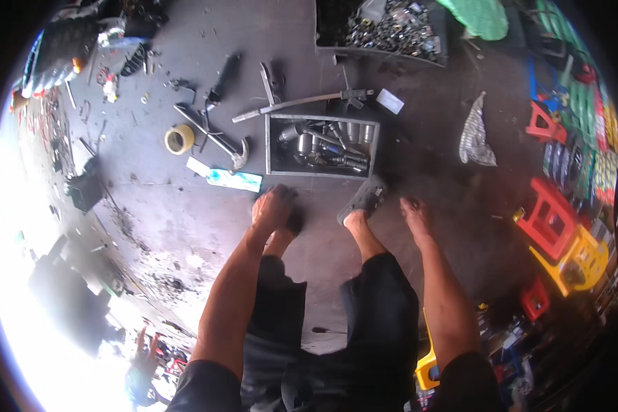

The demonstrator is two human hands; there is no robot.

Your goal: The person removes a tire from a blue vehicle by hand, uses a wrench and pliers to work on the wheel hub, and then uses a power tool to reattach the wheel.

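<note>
My left hand [273,206] is above my left shoe, just below a blue-and-white packet [234,180]. Its fingers are curled down, and whatever may be in them is hidden. To the right of my right shoe [364,199], my right hand [417,215] hovers with loosely bent fingers, slightly apart and with nothing visible in them. Ahead of my feet lies a grey metal tray [268,144] of sockets and other metal tools. Behind it rests a long metal bar [288,105]. A hammer-like tool [237,156] lies left of the tray, beside a roll of tape [179,139].
A dark bin [378,55] of small metal parts stands at the far side. To the right lie a striped cloth [476,134], a red stool [551,218] and a yellow stool [580,261]. A small white card [389,101] is near the bar. Dark tools litter the floor at left.
</note>
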